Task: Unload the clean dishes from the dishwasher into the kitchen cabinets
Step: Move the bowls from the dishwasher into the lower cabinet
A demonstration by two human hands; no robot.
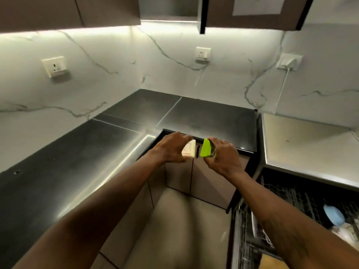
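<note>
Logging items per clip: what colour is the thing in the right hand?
Lime green: the item the right hand grips, seen in the head view.

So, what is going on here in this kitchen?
A person stands at a dark countertop, arms stretched toward its front edge. The left hand grips a cream-coloured item, the right hand a bright green item; what they are exactly is hard to tell. At the lower right the dishwasher rack is pulled out and holds more dishes, among them a blue dish.
</note>
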